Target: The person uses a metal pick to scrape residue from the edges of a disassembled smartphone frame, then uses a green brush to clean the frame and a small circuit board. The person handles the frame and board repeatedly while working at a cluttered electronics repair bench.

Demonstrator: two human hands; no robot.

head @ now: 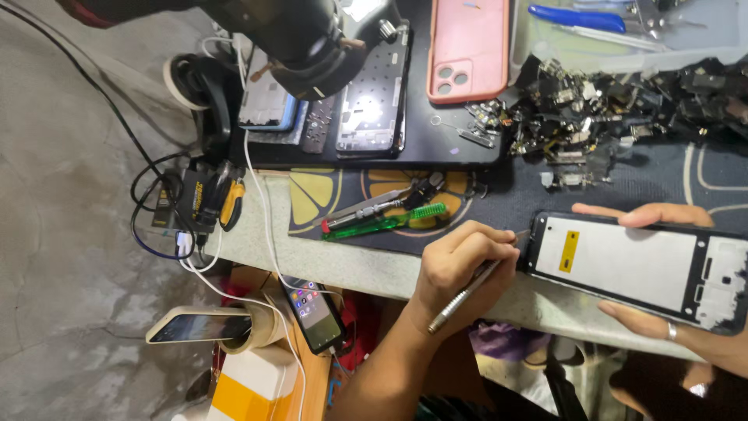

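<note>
The left hand (460, 265) pinches a metal tool (467, 292), its tip seemingly at the corner of an opened phone frame (635, 265), which the right hand (662, 312) grips by both edges over the counter (366, 269).

a: the tip of the metal tool (467, 290) is too small to tell where it meets the top edge of the phone frame (635, 267), and that frame runs off the right edge.

b: the right hand (676, 320) too: its palm sits behind the frame, its wrist cut off. the heap of small dark parts (615, 109) is a blur (no single piece readable). the microscope (300, 39) leaves the top edge.
</note>
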